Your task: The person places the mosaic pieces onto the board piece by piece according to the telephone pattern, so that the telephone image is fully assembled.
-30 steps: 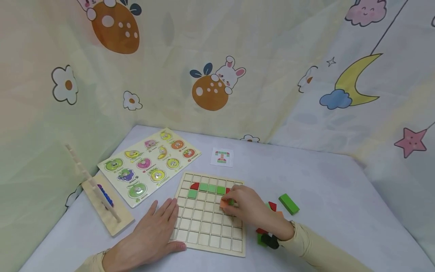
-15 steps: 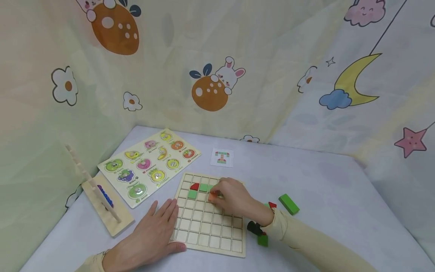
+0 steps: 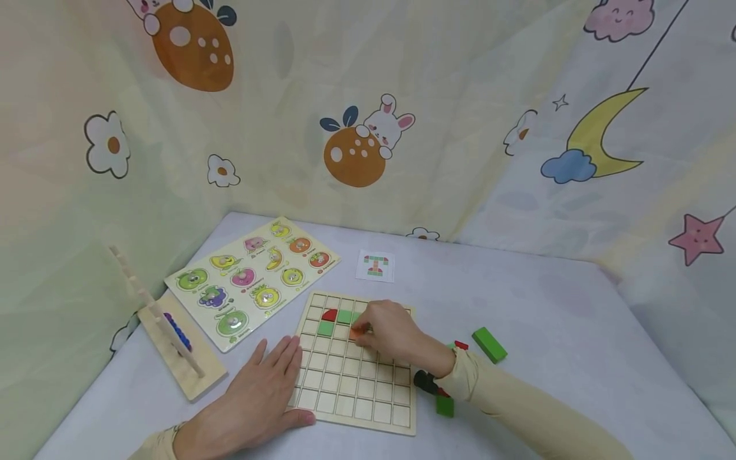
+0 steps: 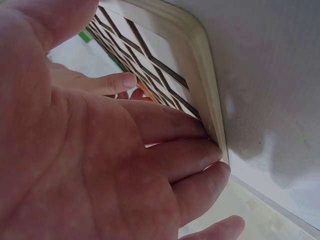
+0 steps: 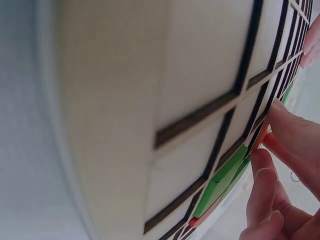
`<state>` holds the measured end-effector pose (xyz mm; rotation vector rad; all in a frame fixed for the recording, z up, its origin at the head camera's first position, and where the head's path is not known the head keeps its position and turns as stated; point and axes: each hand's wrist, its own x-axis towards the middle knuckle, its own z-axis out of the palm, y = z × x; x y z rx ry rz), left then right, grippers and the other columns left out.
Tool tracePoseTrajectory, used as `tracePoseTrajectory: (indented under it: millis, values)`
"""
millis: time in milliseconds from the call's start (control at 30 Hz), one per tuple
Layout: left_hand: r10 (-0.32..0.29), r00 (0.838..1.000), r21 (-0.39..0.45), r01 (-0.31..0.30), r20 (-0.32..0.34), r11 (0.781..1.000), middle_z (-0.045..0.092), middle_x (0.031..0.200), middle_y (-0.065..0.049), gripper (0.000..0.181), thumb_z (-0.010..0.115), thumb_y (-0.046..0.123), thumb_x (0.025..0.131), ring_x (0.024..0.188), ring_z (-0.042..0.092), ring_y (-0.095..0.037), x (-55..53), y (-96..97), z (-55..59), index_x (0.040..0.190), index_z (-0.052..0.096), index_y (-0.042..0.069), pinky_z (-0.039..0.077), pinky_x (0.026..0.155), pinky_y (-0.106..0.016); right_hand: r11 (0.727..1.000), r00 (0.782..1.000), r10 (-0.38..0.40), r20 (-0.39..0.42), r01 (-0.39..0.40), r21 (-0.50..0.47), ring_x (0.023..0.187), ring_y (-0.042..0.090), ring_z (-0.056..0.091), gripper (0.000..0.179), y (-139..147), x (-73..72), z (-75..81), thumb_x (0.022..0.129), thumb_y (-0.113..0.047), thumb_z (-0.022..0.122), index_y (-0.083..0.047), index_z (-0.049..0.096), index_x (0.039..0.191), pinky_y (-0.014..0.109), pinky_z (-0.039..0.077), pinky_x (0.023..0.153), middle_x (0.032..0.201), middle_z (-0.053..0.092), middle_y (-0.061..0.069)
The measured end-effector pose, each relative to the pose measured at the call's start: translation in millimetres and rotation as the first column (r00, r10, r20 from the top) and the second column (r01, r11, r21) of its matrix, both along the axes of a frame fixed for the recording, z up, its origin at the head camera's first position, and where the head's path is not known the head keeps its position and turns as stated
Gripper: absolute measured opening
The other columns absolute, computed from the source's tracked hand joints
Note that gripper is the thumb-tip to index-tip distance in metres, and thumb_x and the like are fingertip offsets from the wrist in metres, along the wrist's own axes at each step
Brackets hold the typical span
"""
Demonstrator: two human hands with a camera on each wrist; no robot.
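Note:
A wooden grid board (image 3: 345, 385) lies on the white table. My right hand (image 3: 393, 330) pinches a small orange block (image 3: 356, 333) at a square just below the board's row of pieces. A red rounded piece (image 3: 329, 315) and a green block (image 3: 344, 317) show in that row; another green block (image 3: 324, 329) sits below the red one. The rest of the row is behind my hand in the head view. In the right wrist view, green pieces (image 5: 220, 184) lie near my fingertips. My left hand (image 3: 247, 396) rests with straight fingers against the board's left edge.
A card with a small T-shaped pattern (image 3: 375, 266) lies behind the board. A fruit puzzle (image 3: 253, 281) and a wooden stand with blue beads (image 3: 190, 364) are at left. To the right lie a long green block (image 3: 489, 345) and loose pieces, partly hidden by my right arm.
My right hand has moved left over the board with the orange block, then shifted only slightly during the last half second. The left hand stays in place.

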<state>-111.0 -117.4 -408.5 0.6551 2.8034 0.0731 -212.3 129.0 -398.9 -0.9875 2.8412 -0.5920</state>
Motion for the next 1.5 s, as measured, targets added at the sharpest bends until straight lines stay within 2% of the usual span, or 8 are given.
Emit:
tracePoseTrajectory:
  millis: [333, 533, 700, 867, 1100, 1200, 1367, 1500]
  values:
    - [0.005, 1.0, 0.001, -0.005, 0.0, 1.0, 0.033, 0.166, -0.022, 0.11, 0.06, 0.078, 0.084, 0.156, 0.03, -0.038, -0.2, -0.4, -0.9, 0.154, 0.039, -0.004, 0.02, 0.125, -0.064, 1.0, 1.0, -0.017, 0.023, 0.017, 0.012, 0.087, 0.009, 0.066, 0.021, -1, 1.7, 1.2, 0.086, -0.017, 0.084, -0.014, 0.083, 0.106, 0.018, 0.046, 0.065, 0.097, 0.081, -0.001]
    - [0.01, 1.0, 0.003, -0.01, 0.006, 1.0, 0.033, 0.166, -0.022, 0.11, 0.059, 0.078, 0.084, 0.156, 0.029, -0.038, 0.6, -0.1, -1.1, 0.154, 0.039, -0.004, 0.02, 0.125, -0.064, 1.0, 1.0, -0.001, -0.008, 0.001, 0.02, 0.075, 0.006, 0.055, 0.024, 1, 6.7, 1.2, 0.086, -0.015, 0.083, -0.012, 0.082, 0.11, 0.017, 0.041, 0.06, 0.091, 0.077, 0.002]
    - [0.007, 1.0, 0.001, -0.007, -0.002, 1.0, 0.034, 0.165, -0.022, 0.11, 0.06, 0.078, 0.083, 0.156, 0.03, -0.038, 1.7, 0.0, -2.2, 0.153, 0.041, -0.004, 0.021, 0.125, -0.064, 1.0, 0.999, 0.023, -0.031, -0.023, -0.005, 0.072, 0.008, 0.056, 0.023, 7, 13.5, 1.6, 0.085, -0.011, 0.082, -0.01, 0.082, 0.109, 0.018, 0.041, 0.059, 0.089, 0.077, 0.003]
    - [0.0, 1.0, -0.001, 0.0, -0.008, 1.0, 0.034, 0.165, -0.022, 0.109, 0.06, 0.078, 0.084, 0.156, 0.031, -0.038, 0.9, 0.1, -1.7, 0.154, 0.041, -0.004, 0.021, 0.125, -0.064, 1.0, 0.998, -0.006, -0.055, 0.006, 0.006, 0.077, 0.011, 0.061, 0.022, 21, 26.0, 1.3, 0.086, -0.014, 0.083, -0.012, 0.082, 0.108, 0.019, 0.044, 0.063, 0.092, 0.076, 0.001]
    - [0.001, 1.0, 0.001, -0.001, -0.006, 1.0, 0.033, 0.165, -0.022, 0.109, 0.06, 0.077, 0.084, 0.156, 0.03, -0.038, 0.6, -0.2, -0.8, 0.154, 0.04, -0.004, 0.021, 0.125, -0.064, 0.993, 0.992, -0.118, -0.051, 0.117, -0.013, 0.08, 0.009, 0.06, 0.025, 50, 50.1, 4.8, 0.085, -0.013, 0.082, -0.013, 0.082, 0.11, 0.019, 0.044, 0.063, 0.097, 0.075, 0.0]
    - [0.006, 1.0, 0.005, -0.006, 0.001, 1.0, 0.032, 0.166, -0.022, 0.109, 0.061, 0.077, 0.084, 0.156, 0.029, -0.038, 0.3, -0.1, -0.6, 0.154, 0.039, -0.004, 0.02, 0.125, -0.064, 0.981, 0.98, -0.194, -0.041, 0.193, -0.019, 0.076, 0.007, 0.058, 0.026, 66, 58.4, 8.7, 0.085, -0.014, 0.083, -0.014, 0.081, 0.111, 0.018, 0.043, 0.061, 0.099, 0.074, -0.002]
    - [0.005, 1.0, 0.005, -0.005, 0.004, 1.0, 0.032, 0.166, -0.022, 0.109, 0.06, 0.077, 0.084, 0.156, 0.028, -0.038, 0.1, 0.2, -0.2, 0.154, 0.039, -0.004, 0.019, 0.125, -0.064, 0.939, 0.938, -0.345, -0.011, 0.345, -0.005, 0.069, 0.003, 0.051, 0.028, 95, 68.2, 10.0, 0.083, -0.015, 0.085, -0.016, 0.081, 0.111, 0.017, 0.043, 0.058, 0.099, 0.073, -0.005]
    - [0.006, 1.0, 0.01, -0.006, 0.008, 1.0, 0.032, 0.166, -0.022, 0.109, 0.061, 0.077, 0.084, 0.156, 0.028, -0.038, 0.2, -0.1, -0.1, 0.154, 0.039, -0.004, 0.019, 0.125, -0.065, 0.907, 0.907, -0.42, 0.008, 0.42, -0.02, 0.066, 0.001, 0.047, 0.029, 119, 75.5, 6.5, 0.082, -0.015, 0.085, -0.015, 0.081, 0.111, 0.017, 0.042, 0.057, 0.092, 0.069, -0.008]
